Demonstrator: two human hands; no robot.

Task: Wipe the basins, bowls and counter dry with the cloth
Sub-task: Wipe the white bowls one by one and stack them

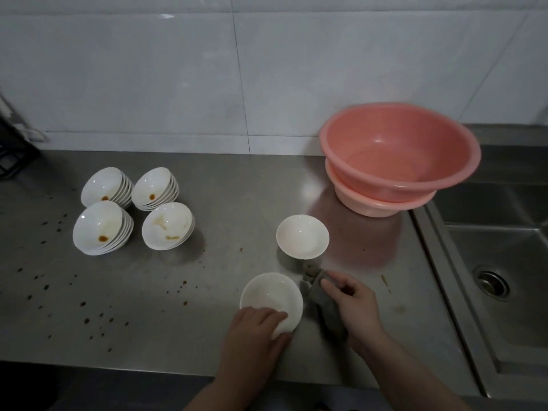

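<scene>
left hand [255, 327] gripping near rim of small white ceramic bowl [271, 298] | right hand [353, 301] clutching crumpled grey cloth [323, 304] on steel counter [237, 185], just beside bowl | second white bowl [302, 236] behind, looking clean | four stained bowl stacks [133, 209], brown counter spatters [84, 304], nested pink plastic basins [400, 155] probably pending | progress: early
</scene>
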